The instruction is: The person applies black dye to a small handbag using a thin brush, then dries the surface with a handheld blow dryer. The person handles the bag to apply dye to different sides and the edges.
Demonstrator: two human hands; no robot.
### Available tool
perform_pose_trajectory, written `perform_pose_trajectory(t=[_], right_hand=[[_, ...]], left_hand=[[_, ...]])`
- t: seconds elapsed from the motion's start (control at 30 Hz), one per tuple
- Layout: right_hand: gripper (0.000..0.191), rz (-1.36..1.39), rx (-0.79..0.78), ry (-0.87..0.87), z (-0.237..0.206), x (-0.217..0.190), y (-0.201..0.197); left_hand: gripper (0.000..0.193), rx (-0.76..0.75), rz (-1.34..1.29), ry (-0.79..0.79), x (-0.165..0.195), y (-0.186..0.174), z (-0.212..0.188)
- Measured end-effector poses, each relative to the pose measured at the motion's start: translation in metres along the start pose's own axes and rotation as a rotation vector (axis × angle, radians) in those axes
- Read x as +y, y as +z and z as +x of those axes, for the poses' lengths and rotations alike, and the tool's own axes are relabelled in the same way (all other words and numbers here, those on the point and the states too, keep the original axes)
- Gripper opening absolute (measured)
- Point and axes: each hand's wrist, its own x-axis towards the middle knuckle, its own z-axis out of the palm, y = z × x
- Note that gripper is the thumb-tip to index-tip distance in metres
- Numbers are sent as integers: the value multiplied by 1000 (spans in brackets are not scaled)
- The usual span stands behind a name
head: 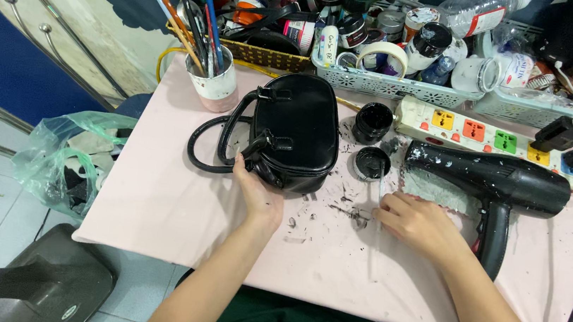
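A black leather handbag point(297, 130) with looped handles lies on the pink table point(175, 206). My left hand point(255, 192) grips its near left corner, with the thumb by the handle ring. My right hand point(416, 223) rests on the table to the right of the bag. Its fingers are curled on a thin pale brush point(370, 258) that lies across black flakes point(349, 210). An open jar of black paint point(372, 122) and its lid point(373, 164) stand just beyond the right hand.
A black hair dryer point(493, 181) lies right of my right hand, plugged into a white power strip point(488, 135). A cup of brushes point(215, 84) stands at the back left before baskets of jars and tape point(387, 83). A plastic bag point(67, 159) and a stool point(39, 284) are on the floor at left.
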Motion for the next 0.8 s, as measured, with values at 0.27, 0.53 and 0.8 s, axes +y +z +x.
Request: perform_pose_trajectory(t=[0.27, 0.53, 0.8], right_hand=[[13, 467, 545, 333, -8, 8, -2], [14, 718, 236, 768, 20, 24, -8], [17, 725, 264, 739, 12, 19, 2]], left_hand=[[76, -337, 73, -106, 13, -13, -10], [61, -382, 84, -158, 20, -19, -4], [71, -296, 141, -204, 16, -24, 2]])
